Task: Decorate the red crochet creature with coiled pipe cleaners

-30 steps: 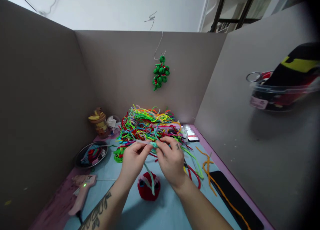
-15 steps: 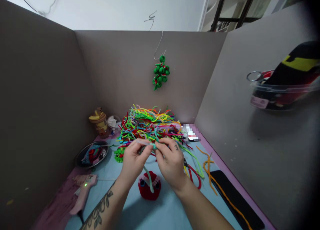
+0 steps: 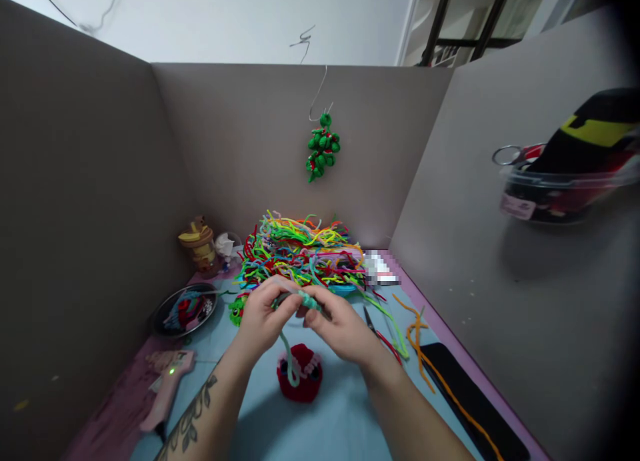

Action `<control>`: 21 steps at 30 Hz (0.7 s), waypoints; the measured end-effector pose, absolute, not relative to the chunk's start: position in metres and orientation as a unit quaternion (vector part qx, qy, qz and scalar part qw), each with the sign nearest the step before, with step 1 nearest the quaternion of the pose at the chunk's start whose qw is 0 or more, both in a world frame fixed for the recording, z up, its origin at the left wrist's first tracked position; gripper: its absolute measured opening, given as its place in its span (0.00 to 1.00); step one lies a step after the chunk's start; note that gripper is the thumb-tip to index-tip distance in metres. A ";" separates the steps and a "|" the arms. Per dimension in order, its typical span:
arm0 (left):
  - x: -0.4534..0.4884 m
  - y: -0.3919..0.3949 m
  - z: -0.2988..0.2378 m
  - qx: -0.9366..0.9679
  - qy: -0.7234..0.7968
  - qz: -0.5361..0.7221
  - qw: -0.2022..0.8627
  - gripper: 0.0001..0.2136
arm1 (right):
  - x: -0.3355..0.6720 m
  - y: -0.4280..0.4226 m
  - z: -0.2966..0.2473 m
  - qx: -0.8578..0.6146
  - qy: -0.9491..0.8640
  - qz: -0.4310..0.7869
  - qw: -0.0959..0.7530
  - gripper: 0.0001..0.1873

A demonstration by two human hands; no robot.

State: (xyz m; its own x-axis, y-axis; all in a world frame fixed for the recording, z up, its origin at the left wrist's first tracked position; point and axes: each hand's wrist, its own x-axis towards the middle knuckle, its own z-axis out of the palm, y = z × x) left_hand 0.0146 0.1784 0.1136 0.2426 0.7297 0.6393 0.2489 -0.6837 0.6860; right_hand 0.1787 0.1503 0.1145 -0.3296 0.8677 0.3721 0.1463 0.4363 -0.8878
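Note:
My left hand [image 3: 261, 317] and my right hand [image 3: 336, 324] meet above the blue mat, both pinching a pale green pipe cleaner [image 3: 306, 301] that is partly wound into a small coil between the fingertips. Its loose tail [image 3: 288, 355] hangs down from my left hand. Directly below the hands sits a red fuzzy figure with white teeth [image 3: 299, 374]. Behind the hands lies a big heap of coloured pipe cleaners [image 3: 300, 247].
A pink glue gun [image 3: 165, 384] lies at the near left. A dark dish of pieces [image 3: 184, 309] and a small figurine [image 3: 200, 244] stand at left. Orange pipe cleaners [image 3: 425, 361] and a black phone [image 3: 475, 401] lie at right. A green bundle [image 3: 323, 147] hangs on the back wall.
Both hands have dropped slightly toward me. My right hand has turned over the coil, and the hanging tail has swung left.

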 end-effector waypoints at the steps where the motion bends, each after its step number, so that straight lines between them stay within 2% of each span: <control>1: 0.014 0.179 0.114 0.757 0.322 0.516 0.240 0.06 | 0.181 0.152 0.113 -0.344 -0.701 0.441 0.444 0.18; 4: 0.014 0.181 0.114 0.755 0.326 0.506 0.260 0.06 | 0.184 0.156 0.108 -0.334 -0.646 0.532 0.433 0.23; 12: 0.019 0.181 0.110 0.718 0.366 0.545 0.232 0.08 | 0.182 0.159 0.107 -0.317 -0.498 0.644 0.487 0.20; 15: 0.022 0.178 0.110 0.696 0.382 0.545 0.270 0.07 | 0.180 0.161 0.106 -0.317 -0.503 0.632 0.497 0.20; 21: 0.026 0.173 0.114 0.648 0.399 0.542 0.357 0.06 | 0.179 0.163 0.103 -0.381 -0.566 0.514 0.520 0.19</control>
State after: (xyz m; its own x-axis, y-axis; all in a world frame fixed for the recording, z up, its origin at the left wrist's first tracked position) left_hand 0.0263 0.1728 0.1141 0.0941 0.9039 0.4173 0.1293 -0.4267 0.8951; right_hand 0.1790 0.1626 0.1032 -0.1688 0.9658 0.1968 -0.1039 0.1811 -0.9780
